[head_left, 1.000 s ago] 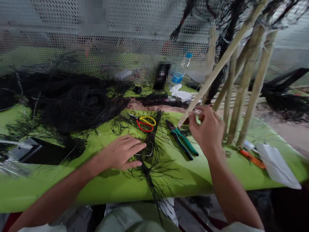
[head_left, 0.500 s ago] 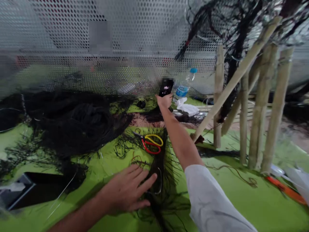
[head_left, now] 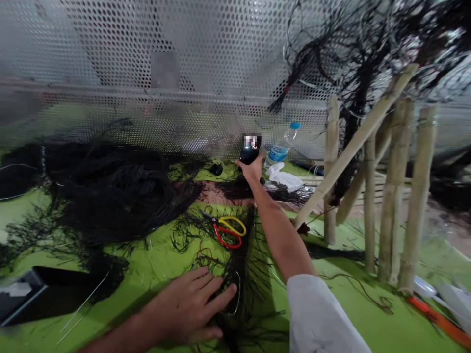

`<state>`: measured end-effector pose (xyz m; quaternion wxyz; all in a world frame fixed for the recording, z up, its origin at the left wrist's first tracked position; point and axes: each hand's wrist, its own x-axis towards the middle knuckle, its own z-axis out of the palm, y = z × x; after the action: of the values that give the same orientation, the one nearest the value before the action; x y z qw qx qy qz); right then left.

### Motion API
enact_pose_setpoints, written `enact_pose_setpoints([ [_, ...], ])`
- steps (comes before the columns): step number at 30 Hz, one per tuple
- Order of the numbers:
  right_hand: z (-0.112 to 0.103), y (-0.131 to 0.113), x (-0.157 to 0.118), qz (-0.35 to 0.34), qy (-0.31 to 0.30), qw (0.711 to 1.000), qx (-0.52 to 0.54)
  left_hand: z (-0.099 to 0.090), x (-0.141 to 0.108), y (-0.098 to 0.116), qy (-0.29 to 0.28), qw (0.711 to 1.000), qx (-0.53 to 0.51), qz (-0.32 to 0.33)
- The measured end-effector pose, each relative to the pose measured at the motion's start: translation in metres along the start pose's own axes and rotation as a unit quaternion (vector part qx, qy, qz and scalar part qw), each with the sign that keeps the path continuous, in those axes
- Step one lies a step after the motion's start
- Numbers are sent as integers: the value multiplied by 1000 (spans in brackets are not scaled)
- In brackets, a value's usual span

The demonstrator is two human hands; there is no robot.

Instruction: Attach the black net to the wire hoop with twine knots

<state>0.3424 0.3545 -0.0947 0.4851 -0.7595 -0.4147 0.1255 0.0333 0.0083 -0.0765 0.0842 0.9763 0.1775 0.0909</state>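
Reaching to the frame's centre, the right hand grasps the lower end of a black phone, whose upper part is pixelated. At bottom centre the left hand has its fingers spread and released, partly covering black strands; its palm is hidden. A dark box is cut off at lower left, an orange tool at lower right.

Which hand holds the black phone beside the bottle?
The right hand, stretched forward, grips the black phone; the left hand is palm-down near black strands.
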Motion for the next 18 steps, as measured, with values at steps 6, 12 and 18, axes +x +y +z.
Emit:
enact_pose_setpoints([
  [6, -4, 12, 3, -10, -9, 997, 71, 1, 0, -3, -23, 999, -20, -15],
  [12, -3, 22, 14, -8, -10, 992, 129, 2, 1, -6, -47, 999, -6, -10],
  [18, 3, 27, 19, -18, -14, 985, 173, 5, 3, -12, -57, 998, 26, -8],
])
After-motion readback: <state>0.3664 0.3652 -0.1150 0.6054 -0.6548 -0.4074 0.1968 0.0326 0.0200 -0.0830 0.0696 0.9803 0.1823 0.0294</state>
